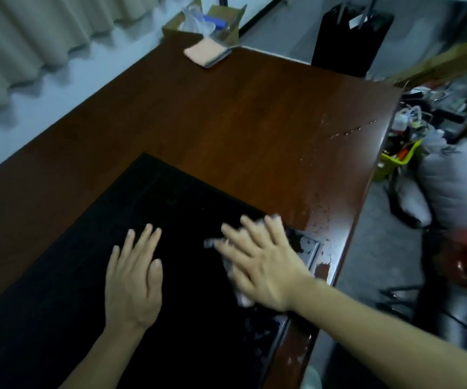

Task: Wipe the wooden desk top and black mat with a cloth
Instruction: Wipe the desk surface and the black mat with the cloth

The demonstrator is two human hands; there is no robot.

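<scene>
On smooth black mat (pixel 92 248): crumpled cloth (pixel 228 265).

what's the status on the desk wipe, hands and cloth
Left hand flat on mat, steadying. Right hand flat, pressing cloth on mat's right edge. Wet spots on desk by that edge. Nothing in the way.

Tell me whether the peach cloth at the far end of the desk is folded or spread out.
Folded. The peach cloth sits as a compact, thick rectangle on the wooden desk, with stacked layers visible along its near edge.
</scene>
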